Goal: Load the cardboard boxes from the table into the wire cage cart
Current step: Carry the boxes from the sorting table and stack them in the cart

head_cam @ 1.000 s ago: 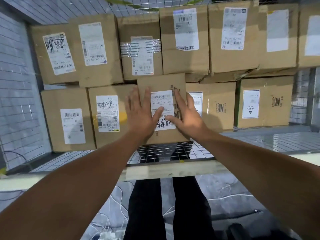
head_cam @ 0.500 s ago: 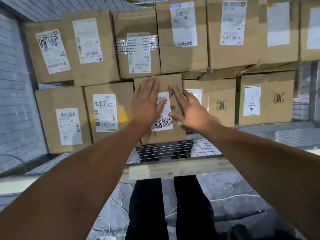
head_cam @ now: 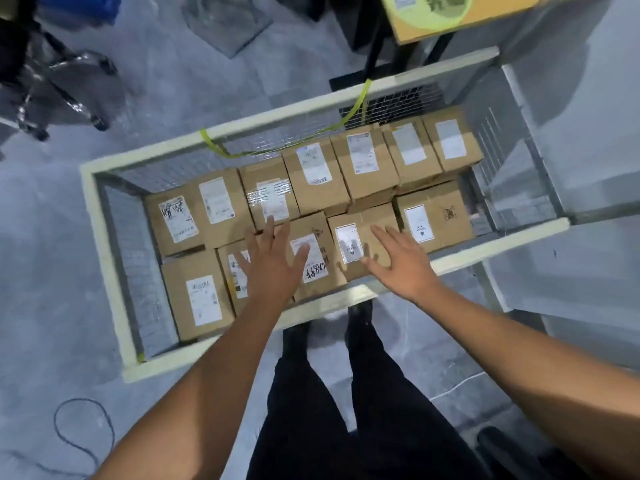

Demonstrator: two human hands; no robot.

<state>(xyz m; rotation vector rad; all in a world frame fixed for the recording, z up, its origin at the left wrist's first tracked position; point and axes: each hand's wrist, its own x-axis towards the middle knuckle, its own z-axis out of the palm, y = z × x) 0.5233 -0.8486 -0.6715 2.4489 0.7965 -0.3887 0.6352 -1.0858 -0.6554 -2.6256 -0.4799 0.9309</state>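
Wire cage cart (head_cam: 105, 244): seen from above, cardboard boxes lying in two rows inside.
Left hand (head_cam: 273, 268): open, fingers spreading, gripping nothing, covering left edge of handwritten-label box (head_cam: 313, 261); contact cannot be told.
Handwritten-label box: sitting in near row beside near rim, long axis pointing away from person, lying just right of left hand, which is nearer.
Right hand (head_cam: 398, 268): open, empty, spreading over neighbouring box (head_cam: 348, 244).
Judgement: box already loaded. Desk (head_cam: 450, 26) standing beyond far rim, rightward, right hand nearer.
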